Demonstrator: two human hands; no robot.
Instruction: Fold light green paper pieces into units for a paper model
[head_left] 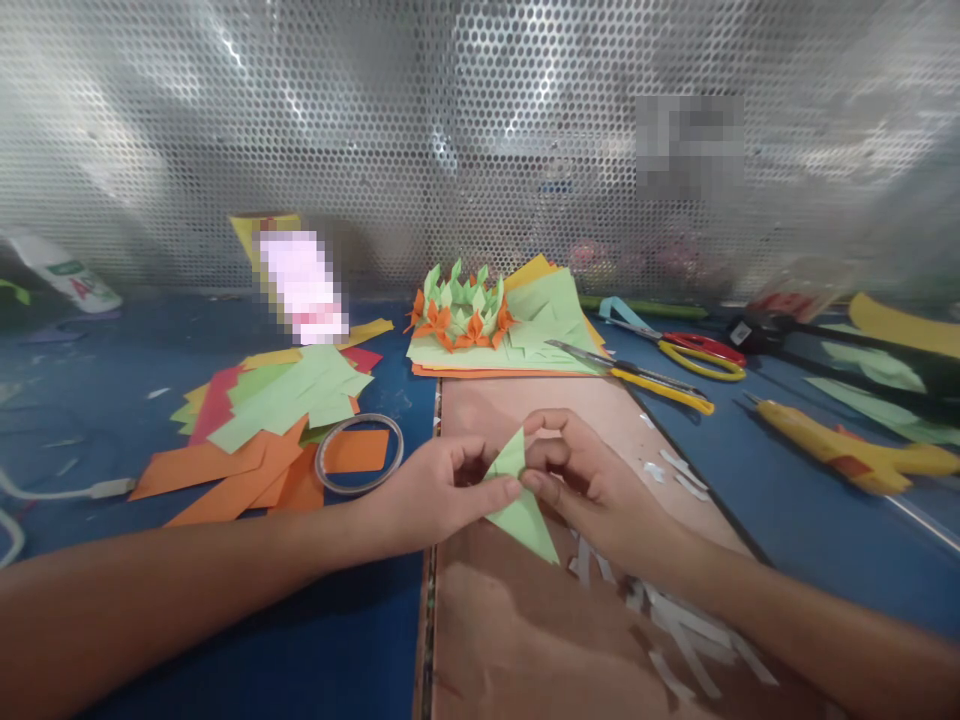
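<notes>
A light green piece of paper [523, 522], folded into a triangle, is held above a brown board [495, 640]. My left hand [442, 492] pinches it from the left, thumb on top and fingers behind. At its right edge, my right hand [589, 475] grips the paper between thumb and curled fingers. Behind the hands, a ring of folded green and orange paper pieces [469, 310] sits on a stack of green and orange sheets [555, 310].
Green and orange paper pieces [277, 395] and a tape roll [358, 489] lie left. A utility knife [660, 388], scissors [701, 355] and a yellow glue gun [840, 445] lie right. White paper strips [694, 640] litter the board. A perforated metal panel [360, 120] stands behind.
</notes>
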